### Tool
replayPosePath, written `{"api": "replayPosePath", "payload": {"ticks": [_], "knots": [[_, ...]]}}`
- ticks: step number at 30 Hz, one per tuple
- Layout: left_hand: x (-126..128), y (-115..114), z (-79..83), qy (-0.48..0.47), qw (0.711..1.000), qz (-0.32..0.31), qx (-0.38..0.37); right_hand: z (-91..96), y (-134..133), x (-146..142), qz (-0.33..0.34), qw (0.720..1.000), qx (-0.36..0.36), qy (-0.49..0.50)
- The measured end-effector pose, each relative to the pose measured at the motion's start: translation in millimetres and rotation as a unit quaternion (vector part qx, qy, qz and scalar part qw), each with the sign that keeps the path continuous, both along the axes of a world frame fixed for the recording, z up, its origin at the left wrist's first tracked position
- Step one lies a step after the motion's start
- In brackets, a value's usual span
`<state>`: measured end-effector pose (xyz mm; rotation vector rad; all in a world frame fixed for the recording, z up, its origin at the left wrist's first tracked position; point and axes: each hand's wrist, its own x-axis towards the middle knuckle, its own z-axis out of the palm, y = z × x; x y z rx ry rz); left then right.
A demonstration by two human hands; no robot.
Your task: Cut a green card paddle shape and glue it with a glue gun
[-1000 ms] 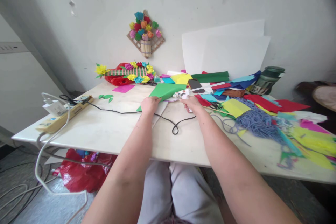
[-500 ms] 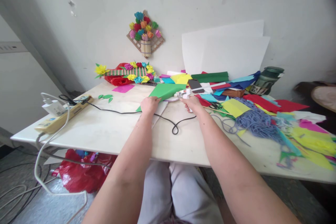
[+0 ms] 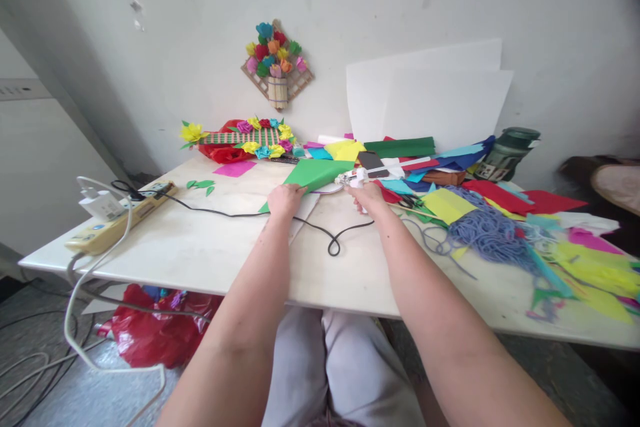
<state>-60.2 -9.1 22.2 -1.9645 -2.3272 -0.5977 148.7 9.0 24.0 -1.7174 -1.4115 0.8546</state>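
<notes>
My left hand (image 3: 285, 200) rests closed on the near corner of a folded green paper sheet (image 3: 315, 173) that lies on the white table (image 3: 210, 253). My right hand (image 3: 367, 197) grips a white glue gun (image 3: 353, 179), whose tip points at the right edge of the green sheet. A black cord (image 3: 330, 237) runs from the gun across the table and loops between my forearms.
A power strip (image 3: 120, 217) with plugs sits at the table's left edge. Paper-flower crafts (image 3: 245, 137) lie at the back, another hangs on the wall (image 3: 277, 67). Coloured paper sheets, blue yarn (image 3: 487, 230), a dark jar (image 3: 510, 150) and white boards (image 3: 430, 97) crowd the right side.
</notes>
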Motion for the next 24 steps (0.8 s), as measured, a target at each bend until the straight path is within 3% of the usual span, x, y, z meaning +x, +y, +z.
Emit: {"api": "replayPosePath", "payload": {"ticks": [24], "knots": [[-0.3,0.7,0.4,0.001,1.000,-0.007,-0.001,-0.5,0.7,3.6,-0.033,0.999,0.012,-0.029]]}}
